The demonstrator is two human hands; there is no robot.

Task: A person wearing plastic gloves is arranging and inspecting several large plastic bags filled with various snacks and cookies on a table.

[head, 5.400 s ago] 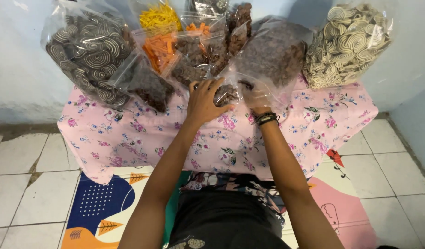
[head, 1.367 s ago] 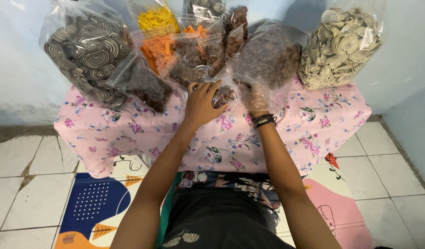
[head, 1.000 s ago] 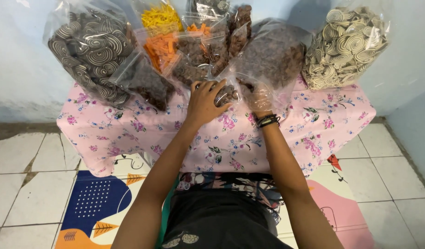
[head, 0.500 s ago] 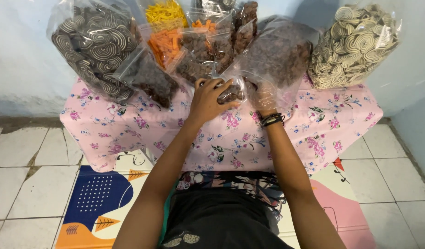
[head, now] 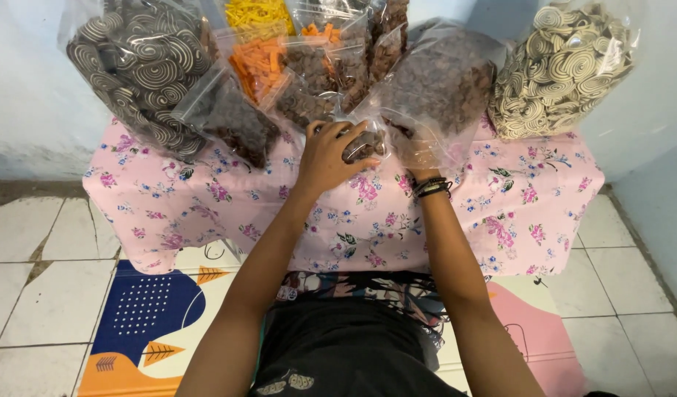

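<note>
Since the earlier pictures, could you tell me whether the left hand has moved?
No. The left hand still rests on the small clear bag of dark snacks, at the same spot on the pink floral cloth.

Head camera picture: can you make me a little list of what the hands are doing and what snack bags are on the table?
left hand: rests on a small clear bag of dark snacks
right hand: inside the big clear bag of brown snacks, seen through the plastic
wrist: dark bracelets
far left: bag of dark spiral snacks
far right: bag of pale spiral snacks
back: orange sticks, yellow sticks
table cover: pink flowered cloth
</note>
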